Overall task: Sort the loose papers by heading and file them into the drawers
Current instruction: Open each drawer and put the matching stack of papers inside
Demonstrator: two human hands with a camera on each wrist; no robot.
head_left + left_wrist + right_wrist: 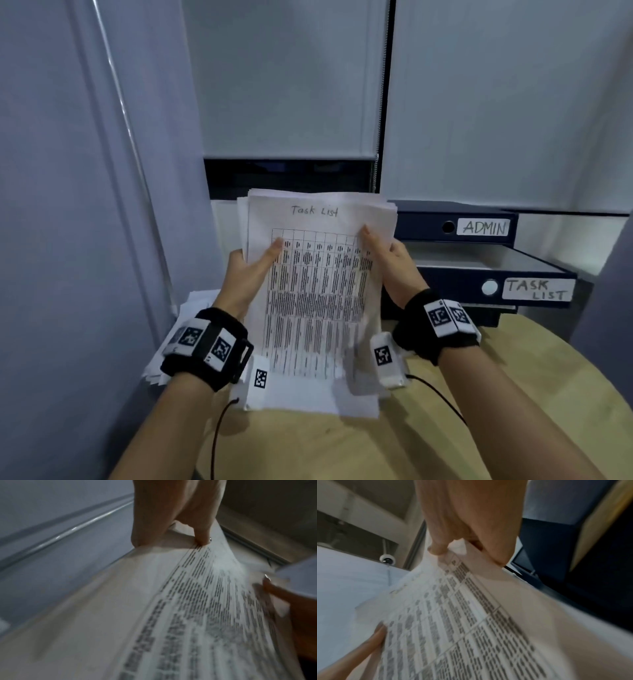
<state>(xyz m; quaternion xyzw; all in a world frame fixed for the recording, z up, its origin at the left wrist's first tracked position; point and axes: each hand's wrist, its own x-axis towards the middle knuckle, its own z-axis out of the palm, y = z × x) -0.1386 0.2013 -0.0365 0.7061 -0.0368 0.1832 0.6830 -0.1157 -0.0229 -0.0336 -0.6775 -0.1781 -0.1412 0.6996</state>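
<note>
white task list stack (318, 291) gripped upright by both your hands, left hand (251, 270) and right hand (394, 263), beside the open task list drawer (493, 274), not yet filed; more papers (191, 305) wait on the surface (479, 394).

Held papers (318, 274) left of stacked drawers (479, 274)

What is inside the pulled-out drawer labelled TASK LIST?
The TASK LIST drawer stands open below the ADMIN drawer. Only a pale, flat surface shows inside; its left part is hidden behind the right hand and the papers.
</note>
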